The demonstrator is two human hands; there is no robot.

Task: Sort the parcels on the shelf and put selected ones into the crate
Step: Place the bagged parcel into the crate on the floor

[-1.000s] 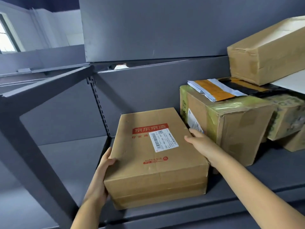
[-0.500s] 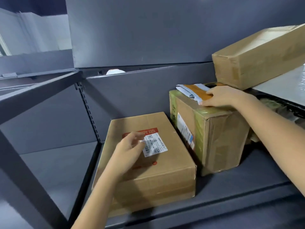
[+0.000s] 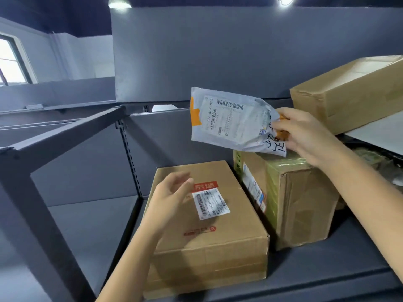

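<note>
Daylight comes through a window (image 3: pixel 11 59) at the far left, behind a slanting grey strut (image 3: pixel 65 136) of the rack. Right of it, the left hand (image 3: pixel 172 197) hovers over the near end of a flat box (image 3: pixel 218 236). Its fingers are loose and apart and hold nothing, and whether they brush the cardboard cannot be told. The hand looks free to take whatever comes next.

The flat box lies on the shelf (image 3: pixel 327 269) with its top facing up. Its red print (image 3: pixel 205 185) reads 京造, and a white label (image 3: pixel 210 205) beside it carries a barcode and text too small to read.

Above and further right, a grey mailer bag (image 3: pixel 229 120) is held in the air, clear of the parcels. Its address label is turned toward the camera, probably so it can be read for sorting. A barcode and the figures 020 are legible, and black handwritten characters run across its right corner. The right hand (image 3: pixel 305 136) pinches that corner between thumb and fingers.

Under the bag stands a taped box (image 3: pixel 301 197), just beside the flat box, with a side label too slanted to read. At the far right a long box (image 3: pixel 353 92) rests tilted on top of other parcels. No crate is in view.
</note>
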